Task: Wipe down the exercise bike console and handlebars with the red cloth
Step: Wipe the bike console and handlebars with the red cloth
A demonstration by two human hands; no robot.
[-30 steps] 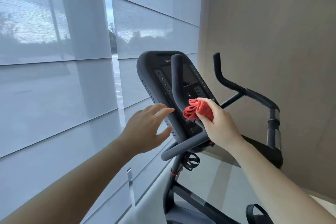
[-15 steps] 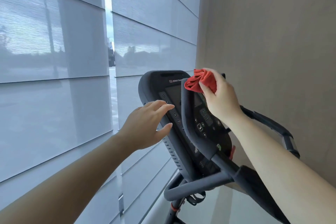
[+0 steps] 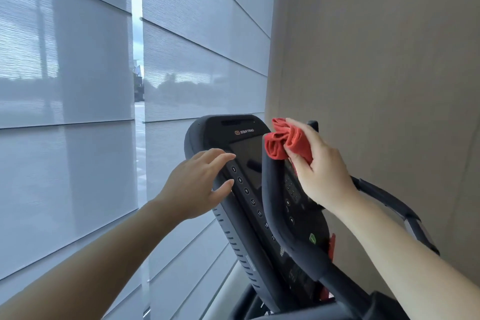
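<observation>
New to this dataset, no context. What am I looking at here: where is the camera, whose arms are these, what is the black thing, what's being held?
There is no robot here. A person wears one wide-angle camera on the head, looking forward and down, so both bare arms reach in from the bottom of the picture.

The black machine is an exercise bike seen from the rider's side. Its console is the upright panel with a dark screen and a column of round buttons. In front of it rises one curved handlebar.

The right hand is closed around a bunched red cloth, pressed at the top end of that handlebar, as if wiping it. The left hand is open and empty, at the console's left edge; whether it touches is unclear.

Behind are window blinds and a beige wall.
</observation>
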